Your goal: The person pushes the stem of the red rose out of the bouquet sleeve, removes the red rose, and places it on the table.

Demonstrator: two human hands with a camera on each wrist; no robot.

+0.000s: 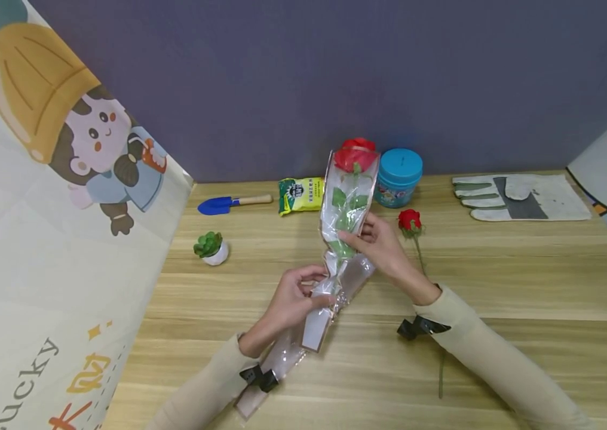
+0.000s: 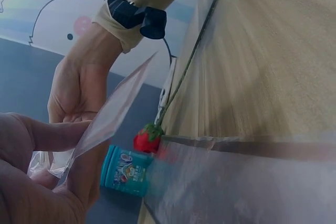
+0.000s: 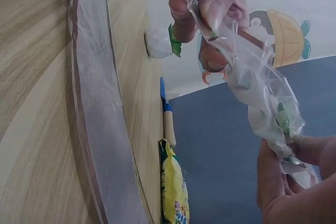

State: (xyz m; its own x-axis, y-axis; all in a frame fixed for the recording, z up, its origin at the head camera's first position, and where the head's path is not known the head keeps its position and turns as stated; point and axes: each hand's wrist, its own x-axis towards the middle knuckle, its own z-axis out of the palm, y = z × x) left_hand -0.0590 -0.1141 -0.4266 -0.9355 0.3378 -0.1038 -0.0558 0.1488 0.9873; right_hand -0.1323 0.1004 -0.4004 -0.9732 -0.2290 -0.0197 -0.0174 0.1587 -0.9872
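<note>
A red artificial rose (image 1: 356,156) stands in a clear-and-white wrapping sleeve (image 1: 348,209), held up over the table. My left hand (image 1: 295,295) grips the crumpled, gathered lower part of this sleeve, thumb across the front. Higher up, my right hand (image 1: 386,248) pinches its right side below the bloom, around the stem. In the right wrist view, the twisted wrap (image 3: 249,85) runs between both hands. Under them, another flat clear sleeve (image 1: 284,352) lies slantwise on the table. A second red rose (image 1: 409,221) lies to the right, its stem partly hidden by my right arm.
Along the back are a blue trowel (image 1: 217,205) with a wooden handle, a yellow-green packet (image 1: 301,195), a teal lidded tub (image 1: 399,179) and a work glove (image 1: 521,197). A small potted succulent (image 1: 211,248) stands at left. A dark wall (image 1: 303,77) rises behind the table.
</note>
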